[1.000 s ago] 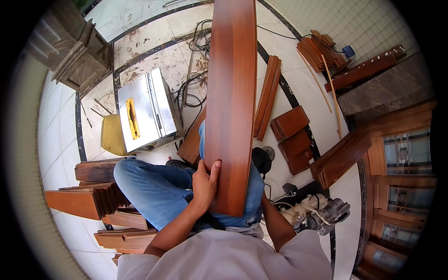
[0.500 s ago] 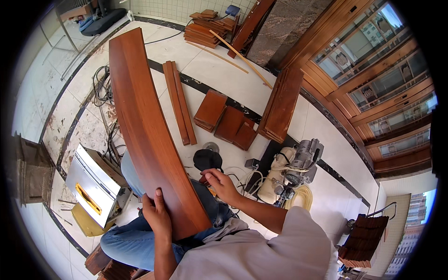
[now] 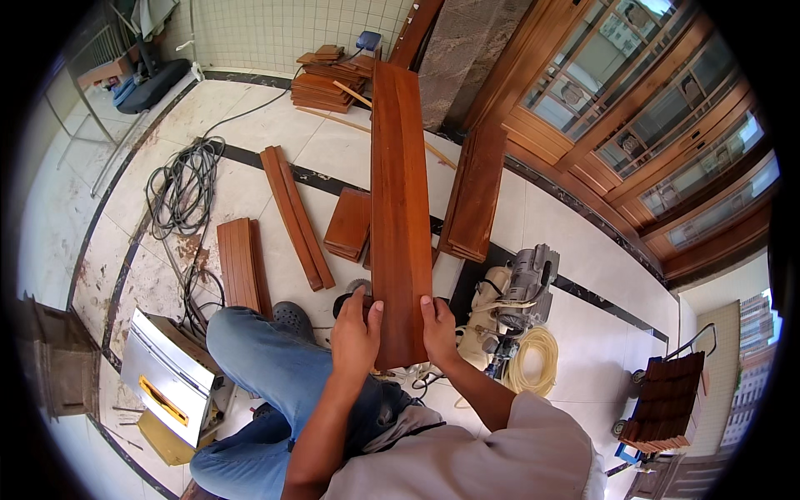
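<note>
Brown plank (image 3: 401,200) is held between left grip (image 3: 355,335) and right grip (image 3: 439,333).

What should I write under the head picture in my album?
Left hand and right hand hold a long brown board by its near end; a silver-topped machine stands lower left.

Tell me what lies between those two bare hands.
The head view shows a long, flat, reddish-brown wooden board between the left hand and right hand, held at opposite edges.
</note>
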`<state>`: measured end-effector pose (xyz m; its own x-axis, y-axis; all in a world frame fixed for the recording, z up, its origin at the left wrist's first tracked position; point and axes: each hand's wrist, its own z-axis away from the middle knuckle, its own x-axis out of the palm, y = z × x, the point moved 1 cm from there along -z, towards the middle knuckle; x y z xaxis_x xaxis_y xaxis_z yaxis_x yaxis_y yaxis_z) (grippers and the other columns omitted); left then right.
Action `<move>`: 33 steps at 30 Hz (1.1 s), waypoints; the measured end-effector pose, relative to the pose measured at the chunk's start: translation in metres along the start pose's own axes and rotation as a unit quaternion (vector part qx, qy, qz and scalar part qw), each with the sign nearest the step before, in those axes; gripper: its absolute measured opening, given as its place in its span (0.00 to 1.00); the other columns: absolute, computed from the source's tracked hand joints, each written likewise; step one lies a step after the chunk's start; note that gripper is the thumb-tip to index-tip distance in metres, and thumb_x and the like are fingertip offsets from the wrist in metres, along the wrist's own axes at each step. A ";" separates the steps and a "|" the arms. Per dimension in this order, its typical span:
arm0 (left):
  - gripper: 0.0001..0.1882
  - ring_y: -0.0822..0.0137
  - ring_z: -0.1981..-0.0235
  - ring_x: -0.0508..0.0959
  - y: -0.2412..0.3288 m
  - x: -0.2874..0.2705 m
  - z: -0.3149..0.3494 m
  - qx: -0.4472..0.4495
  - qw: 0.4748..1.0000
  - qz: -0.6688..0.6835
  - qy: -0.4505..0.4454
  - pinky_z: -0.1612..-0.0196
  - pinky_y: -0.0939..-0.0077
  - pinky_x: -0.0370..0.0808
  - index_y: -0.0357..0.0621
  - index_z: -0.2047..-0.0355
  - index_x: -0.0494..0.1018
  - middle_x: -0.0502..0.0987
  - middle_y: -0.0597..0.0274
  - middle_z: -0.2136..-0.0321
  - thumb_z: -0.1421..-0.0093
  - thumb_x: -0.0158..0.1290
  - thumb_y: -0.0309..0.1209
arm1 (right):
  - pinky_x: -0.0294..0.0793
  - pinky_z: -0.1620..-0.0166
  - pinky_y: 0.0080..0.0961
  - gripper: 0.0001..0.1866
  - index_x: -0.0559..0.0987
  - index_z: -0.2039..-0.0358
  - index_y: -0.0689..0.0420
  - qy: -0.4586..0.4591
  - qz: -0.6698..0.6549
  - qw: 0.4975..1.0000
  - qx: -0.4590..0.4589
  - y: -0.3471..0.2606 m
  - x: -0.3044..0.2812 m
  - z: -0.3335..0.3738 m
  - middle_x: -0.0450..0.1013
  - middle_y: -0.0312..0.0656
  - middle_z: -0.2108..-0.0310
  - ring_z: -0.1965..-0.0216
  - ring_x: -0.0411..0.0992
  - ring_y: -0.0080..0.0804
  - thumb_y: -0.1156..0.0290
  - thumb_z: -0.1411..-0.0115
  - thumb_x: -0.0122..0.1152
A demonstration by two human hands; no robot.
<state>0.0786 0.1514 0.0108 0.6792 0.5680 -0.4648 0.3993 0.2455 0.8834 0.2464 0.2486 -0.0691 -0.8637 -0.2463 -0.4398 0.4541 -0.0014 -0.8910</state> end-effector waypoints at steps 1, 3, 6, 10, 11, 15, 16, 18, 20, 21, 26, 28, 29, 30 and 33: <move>0.20 0.36 0.49 0.79 -0.008 -0.009 0.004 0.039 0.999 -0.011 0.023 0.47 0.52 0.76 0.32 0.43 0.72 0.78 0.33 0.50 0.30 0.54 0.33 | 0.74 0.56 0.36 0.31 0.78 0.57 0.70 0.019 0.003 1.000 -0.008 0.017 -0.006 -0.018 0.77 0.54 0.66 0.64 0.75 0.40 0.46 0.25 0.52; 0.19 0.39 0.44 0.76 -0.021 -0.037 0.018 0.113 0.988 -0.075 0.069 0.42 0.54 0.74 0.33 0.43 0.72 0.74 0.36 0.44 0.32 0.55 0.29 | 0.73 0.56 0.37 0.32 0.79 0.58 0.71 0.060 -0.028 0.997 0.030 0.041 -0.022 -0.051 0.76 0.53 0.67 0.64 0.74 0.38 0.46 0.26 0.53; 0.19 0.42 0.37 0.72 -0.050 -0.100 0.052 0.146 0.960 -0.175 0.163 0.36 0.53 0.69 0.34 0.43 0.73 0.69 0.41 0.37 0.34 0.55 0.24 | 0.74 0.56 0.37 0.32 0.79 0.58 0.72 0.110 -0.013 0.992 0.058 0.073 -0.049 -0.117 0.78 0.55 0.66 0.64 0.74 0.39 0.47 0.26 0.54; 0.18 0.44 0.33 0.67 -0.142 -0.166 0.121 0.004 0.927 -0.271 0.259 0.31 0.51 0.64 0.33 0.44 0.72 0.65 0.43 0.33 0.34 0.53 0.22 | 0.77 0.52 0.44 0.33 0.80 0.55 0.76 0.211 0.073 0.971 0.089 0.132 -0.099 -0.233 0.80 0.66 0.58 0.56 0.79 0.61 0.48 0.27 0.55; 0.18 0.43 0.33 0.67 -0.165 -0.181 0.143 -0.053 0.920 -0.284 0.264 0.31 0.52 0.64 0.33 0.43 0.72 0.65 0.43 0.33 0.33 0.52 0.22 | 0.77 0.52 0.46 0.33 0.80 0.55 0.76 0.204 0.095 0.968 0.107 0.129 -0.104 -0.253 0.79 0.67 0.57 0.54 0.79 0.63 0.49 0.28 0.56; 0.18 0.39 0.34 0.67 -0.249 -0.210 0.231 -0.215 0.889 -0.334 0.225 0.35 0.51 0.67 0.34 0.44 0.71 0.65 0.41 0.34 0.33 0.54 0.26 | 0.76 0.49 0.40 0.32 0.80 0.52 0.77 0.216 0.135 0.956 0.147 0.107 -0.124 -0.301 0.80 0.64 0.52 0.51 0.79 0.52 0.51 0.29 0.59; 0.18 0.39 0.35 0.68 -0.261 -0.206 0.247 -0.270 0.889 -0.276 0.245 0.37 0.50 0.69 0.33 0.44 0.72 0.66 0.42 0.35 0.33 0.55 0.26 | 0.76 0.47 0.40 0.32 0.80 0.51 0.77 0.218 0.105 0.959 0.146 0.104 -0.132 -0.313 0.79 0.64 0.50 0.49 0.78 0.53 0.51 0.29 0.60; 0.18 0.41 0.37 0.70 -0.265 -0.206 0.258 -0.281 0.891 -0.289 0.208 0.39 0.53 0.72 0.33 0.44 0.72 0.67 0.43 0.36 0.33 0.55 0.25 | 0.75 0.45 0.39 0.31 0.79 0.49 0.76 0.212 0.044 0.964 0.157 0.104 -0.130 -0.319 0.78 0.64 0.47 0.46 0.77 0.56 0.52 0.29 0.61; 0.17 0.43 0.40 0.74 -0.251 -0.196 0.239 -0.277 0.910 -0.230 0.205 0.42 0.57 0.75 0.33 0.45 0.73 0.68 0.43 0.37 0.33 0.54 0.24 | 0.72 0.39 0.39 0.32 0.77 0.45 0.76 0.223 0.041 0.959 0.169 0.110 -0.125 -0.326 0.75 0.64 0.42 0.42 0.74 0.57 0.52 0.29 0.60; 0.16 0.45 0.43 0.76 -0.258 -0.193 0.238 -0.248 0.913 -0.258 0.195 0.45 0.58 0.77 0.33 0.46 0.73 0.67 0.43 0.36 0.33 0.54 0.24 | 0.71 0.38 0.39 0.33 0.76 0.44 0.76 0.218 0.043 0.957 0.188 0.112 -0.121 -0.333 0.74 0.64 0.41 0.40 0.74 0.57 0.52 0.29 0.59; 0.15 0.43 0.45 0.77 -0.265 -0.174 0.235 -0.241 0.914 -0.313 0.086 0.45 0.56 0.76 0.38 0.48 0.75 0.70 0.46 0.38 0.35 0.56 0.27 | 0.76 0.43 0.47 0.33 0.80 0.48 0.73 0.166 0.186 0.946 0.207 0.159 -0.141 -0.365 0.76 0.67 0.46 0.45 0.76 0.61 0.48 0.28 0.53; 0.15 0.44 0.46 0.78 -0.275 -0.174 0.235 -0.225 0.930 -0.284 0.070 0.45 0.56 0.76 0.39 0.49 0.75 0.71 0.46 0.40 0.35 0.57 0.27 | 0.75 0.41 0.48 0.34 0.79 0.47 0.71 0.088 0.258 0.934 0.231 0.170 -0.167 -0.379 0.75 0.66 0.43 0.42 0.74 0.62 0.46 0.28 0.52; 0.14 0.44 0.48 0.79 -0.266 -0.174 0.228 -0.261 0.936 -0.227 0.072 0.46 0.56 0.76 0.40 0.50 0.75 0.75 0.48 0.44 0.35 0.57 0.29 | 0.74 0.40 0.49 0.34 0.79 0.45 0.70 0.122 0.311 0.919 0.210 0.166 -0.160 -0.375 0.74 0.64 0.42 0.39 0.72 0.62 0.45 0.29 0.53; 0.14 0.44 0.49 0.79 -0.262 -0.175 0.230 -0.277 0.926 -0.251 0.057 0.47 0.56 0.77 0.40 0.51 0.75 0.75 0.49 0.45 0.36 0.57 0.29 | 0.73 0.39 0.49 0.35 0.78 0.44 0.68 0.148 0.361 0.902 0.186 0.148 -0.139 -0.363 0.73 0.63 0.40 0.37 0.70 0.62 0.45 0.30 0.53; 0.14 0.45 0.51 0.80 -0.271 -0.173 0.236 -0.304 0.905 -0.296 0.018 0.49 0.56 0.77 0.41 0.52 0.75 0.78 0.51 0.49 0.36 0.58 0.31 | 0.68 0.35 0.53 0.37 0.74 0.37 0.60 0.141 0.424 0.889 0.104 0.107 -0.103 -0.311 0.66 0.59 0.34 0.31 0.61 0.63 0.41 0.33 0.55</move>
<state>-0.0016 -0.1992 -0.1624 0.4322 0.2179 -0.8751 0.2662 0.8963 0.3547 0.3161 0.5751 -0.1537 -0.1994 0.0080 -0.9799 0.9729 -0.1175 -0.1989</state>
